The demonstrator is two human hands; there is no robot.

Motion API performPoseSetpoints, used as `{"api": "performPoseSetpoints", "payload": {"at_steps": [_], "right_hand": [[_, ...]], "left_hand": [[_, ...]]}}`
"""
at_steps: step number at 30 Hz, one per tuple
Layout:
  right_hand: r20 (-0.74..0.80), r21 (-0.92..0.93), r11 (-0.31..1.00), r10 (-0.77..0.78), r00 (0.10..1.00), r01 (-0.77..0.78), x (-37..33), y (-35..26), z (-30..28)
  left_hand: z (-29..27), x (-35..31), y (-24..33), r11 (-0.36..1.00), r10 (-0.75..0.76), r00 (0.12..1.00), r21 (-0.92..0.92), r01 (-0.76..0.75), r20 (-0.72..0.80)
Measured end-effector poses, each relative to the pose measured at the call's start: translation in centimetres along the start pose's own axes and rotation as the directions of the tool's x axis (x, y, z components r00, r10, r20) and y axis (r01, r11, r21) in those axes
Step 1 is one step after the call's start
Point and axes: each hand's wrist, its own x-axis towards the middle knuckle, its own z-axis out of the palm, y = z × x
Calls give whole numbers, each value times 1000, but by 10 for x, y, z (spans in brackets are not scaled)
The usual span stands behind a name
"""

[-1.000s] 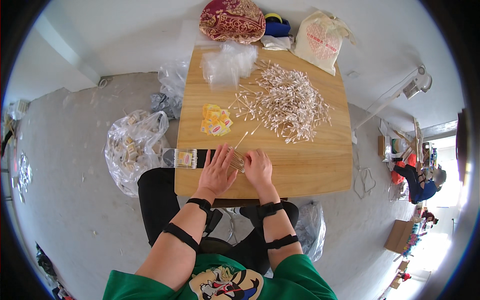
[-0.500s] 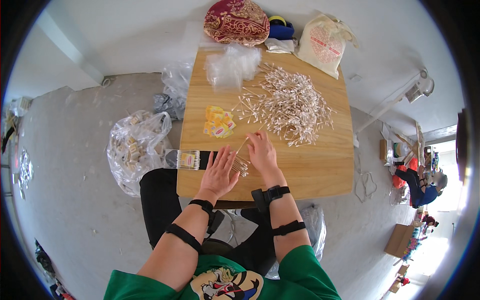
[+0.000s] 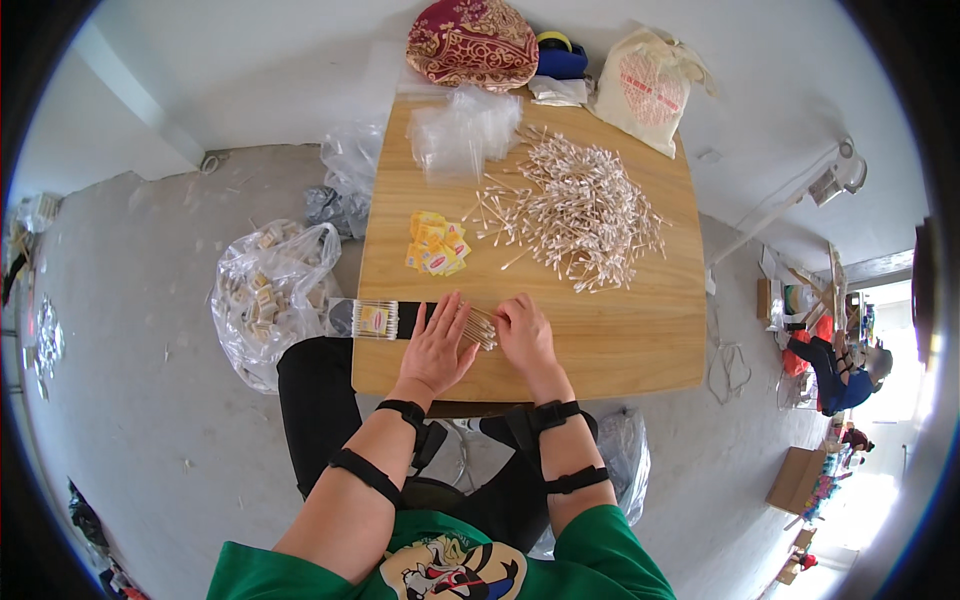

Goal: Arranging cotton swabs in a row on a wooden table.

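My left hand [image 3: 438, 340] lies flat, fingers stretched out, over a small row of cotton swabs [image 3: 482, 327] at the near left of the table. The swabs' right ends stick out past its fingers. My right hand [image 3: 525, 335] is closed at those ends, its fingertips pinching a swab that is mostly hidden. Under and left of my left hand runs a black strip [image 3: 408, 318]. On its left end sits a clear flat pack of swabs [image 3: 375, 319] with a yellow card. Farther off spreads a big loose heap of cotton swabs [image 3: 590, 210].
Yellow cards [image 3: 436, 245] lie left of the heap, with clear plastic bags [image 3: 465, 130] beyond. A patterned red cloth item [image 3: 473, 45], a blue tape dispenser [image 3: 562, 58] and a cream cloth bag [image 3: 650, 90] line the far edge. A filled plastic sack [image 3: 270, 300] stands left.
My right hand has drawn back toward me from near the heap's edge, bringing a swab to the row's right ends. My left hand has stayed flat in place.
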Motion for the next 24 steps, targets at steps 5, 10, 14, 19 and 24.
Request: {"api": "performPoseSetpoints", "payload": {"at_steps": [5, 10, 14, 19, 24], "right_hand": [[7, 32, 998, 55, 998, -55, -1, 10, -5], [4, -24, 1000, 11, 1000, -11, -4, 4, 0], [29, 4, 1000, -4, 1000, 4, -5, -1, 0], [-153, -16, 990, 134, 979, -138, 28, 5, -3], [-107, -108, 983, 135, 985, -146, 58, 7, 0]], "left_hand": [[1, 0, 1, 999, -12, 1000, -30, 12, -5], [1, 0, 0, 999, -17, 1000, 31, 17, -7], [1, 0, 0, 999, -15, 1000, 31, 15, -6], [-3, 1, 2, 1000, -22, 1000, -19, 22, -2], [-2, -1, -1, 999, -8, 999, -33, 7, -38]]}}
